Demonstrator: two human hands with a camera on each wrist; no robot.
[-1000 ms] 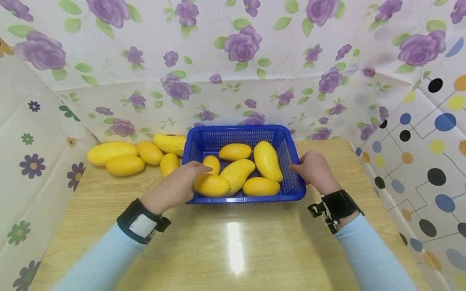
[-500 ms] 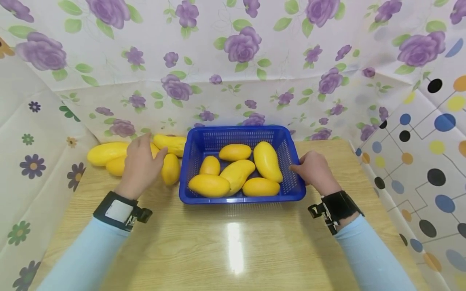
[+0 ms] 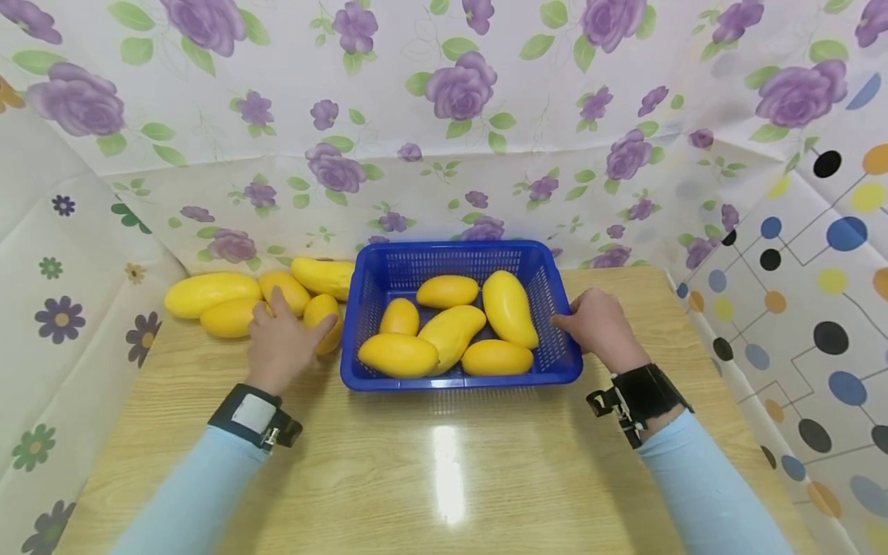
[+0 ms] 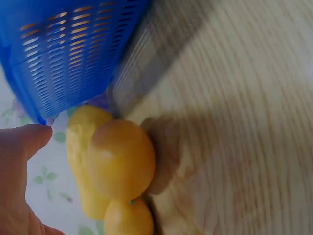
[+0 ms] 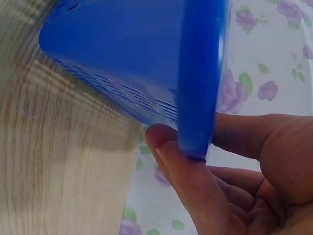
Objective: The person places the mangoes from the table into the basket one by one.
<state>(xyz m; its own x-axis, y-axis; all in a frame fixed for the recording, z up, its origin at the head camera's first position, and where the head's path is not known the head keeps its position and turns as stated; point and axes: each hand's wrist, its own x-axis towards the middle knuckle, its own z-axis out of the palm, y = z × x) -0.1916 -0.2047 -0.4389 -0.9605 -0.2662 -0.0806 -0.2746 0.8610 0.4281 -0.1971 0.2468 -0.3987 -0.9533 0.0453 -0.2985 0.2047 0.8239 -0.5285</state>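
A blue plastic basket (image 3: 461, 380) with slotted walls stands on the wooden table, holding several yellow mangoes, among them a long one (image 3: 452, 335). My right hand (image 3: 598, 327) pinches its right rim; in the right wrist view the thumb and fingers are on either side of the rim (image 5: 200, 88). Left of the basket, my left hand (image 3: 280, 347) hovers, fingers spread, by a loose group of mangoes. Its thumb is near an upright mango (image 3: 323, 320), which also shows in the left wrist view as a rounded mango (image 4: 121, 159). That hand holds nothing.
Other loose mangoes lie at the back left, including a large one (image 3: 211, 294) and a knobbly one (image 3: 324, 276) against the basket. A floral cloth (image 3: 458, 154) hangs behind the table (image 3: 388, 462). Patterned sheets stand at both sides.
My left hand has let go of a mango at the basket's front left corner, moved left over the loose mangoes, then drawn back slightly toward me. The right hand has stayed on the rim.
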